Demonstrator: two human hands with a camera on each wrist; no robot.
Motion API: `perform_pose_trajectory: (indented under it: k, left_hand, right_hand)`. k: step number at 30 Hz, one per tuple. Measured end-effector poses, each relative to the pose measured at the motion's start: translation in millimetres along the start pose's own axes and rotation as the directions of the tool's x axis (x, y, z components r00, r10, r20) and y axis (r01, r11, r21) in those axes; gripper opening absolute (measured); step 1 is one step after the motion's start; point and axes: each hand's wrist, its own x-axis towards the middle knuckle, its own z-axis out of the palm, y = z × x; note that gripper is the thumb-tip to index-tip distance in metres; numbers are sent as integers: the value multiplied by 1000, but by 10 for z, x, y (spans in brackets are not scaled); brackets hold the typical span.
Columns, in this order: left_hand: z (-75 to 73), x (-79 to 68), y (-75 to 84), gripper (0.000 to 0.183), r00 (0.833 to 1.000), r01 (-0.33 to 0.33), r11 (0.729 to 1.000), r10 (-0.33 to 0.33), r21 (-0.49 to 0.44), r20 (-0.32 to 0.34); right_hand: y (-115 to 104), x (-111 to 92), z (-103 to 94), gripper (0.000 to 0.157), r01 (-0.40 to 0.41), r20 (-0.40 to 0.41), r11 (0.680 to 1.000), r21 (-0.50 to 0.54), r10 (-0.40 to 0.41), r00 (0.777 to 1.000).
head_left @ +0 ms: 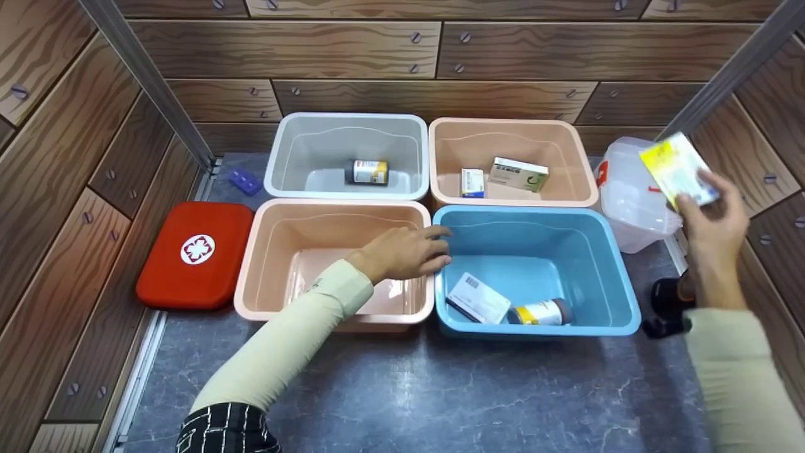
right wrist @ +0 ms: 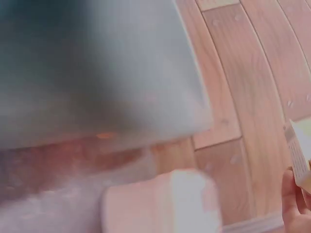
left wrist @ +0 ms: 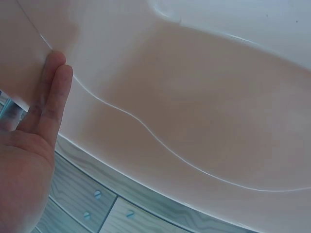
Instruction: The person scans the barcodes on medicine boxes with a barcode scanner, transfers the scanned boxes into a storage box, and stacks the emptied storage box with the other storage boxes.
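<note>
In the head view my left hand (head_left: 405,253) reaches across the front-left peach bin (head_left: 333,202), fingers at the rim it shares with the blue bin (head_left: 534,217). From the left wrist, two straight fingers (left wrist: 57,97) lie along the bin's inner wall. My right hand (head_left: 720,226) pinches a yellow-and-white medicine box (head_left: 678,165), raised at the right above a clear lidded plastic box (head_left: 635,201). Only the edge of the medicine box (right wrist: 302,158) and some fingers show in the right wrist view. A white medicine box (head_left: 478,299) and a pill bottle (head_left: 541,313) lie in the blue bin.
Behind stand a grey bin (head_left: 283,157) holding a bottle (head_left: 368,172) and a peach bin (head_left: 582,163) holding two boxes. A red first-aid case (head_left: 195,270) and a purple pill organizer (head_left: 244,181) lie left. A dark object (head_left: 668,299) sits right. Wood-patterned walls (head_left: 352,50) surround everything.
</note>
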Motion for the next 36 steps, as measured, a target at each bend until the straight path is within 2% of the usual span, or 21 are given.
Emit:
perform_pose_trajectory:
  k: [2,6,11,17,19,22,25,29,32,33,36]
  left_hand:
    - [1,0,3,44,1000,1,1000,-1,-2,-2]
    - [1,1,8,45,1000,12,1000,-12,-8,5]
    - [4,3,3,46,999,25,1000,-25,-12,23]
    - [3,18,0,46,999,25,1000,-25,-18,31]
    - [3,18,-2,46,999,28,999,-27,-17,31]
    - [1,12,-7,46,999,33,999,-33,-12,31]
    - [-3,11,-5,45,999,31,999,-31,-7,26]
    - [-4,15,0,45,1000,21,1000,-21,-1,18]
    - [-5,16,2,45,1000,16,1000,-16,3,18]
    - [-6,15,2,45,1000,16,1000,-16,3,18]
    - [-7,12,-3,44,1000,12,1000,-12,6,14]
  right_hand:
    - [-57,91,145,48,73,82,996,-52,-68,994]
    - [-96,248,504,45,138,250,985,-99,-110,962]
    - [7,373,1015,42,62,393,991,-117,-11,919]
    - [267,413,1502,44,-73,457,977,-200,159,875]
    - [367,407,1639,41,-96,472,964,-247,207,857]
    - [522,387,1825,34,-74,517,948,-311,234,823]
    - [638,332,1959,29,-20,557,893,-450,298,775]
    - [742,238,2088,31,24,563,774,-633,438,700]
    - [827,195,2172,33,25,571,742,-669,492,657]
    - [853,186,2192,34,34,575,733,-679,502,646]
    - [910,170,2214,39,182,606,666,-723,486,629]
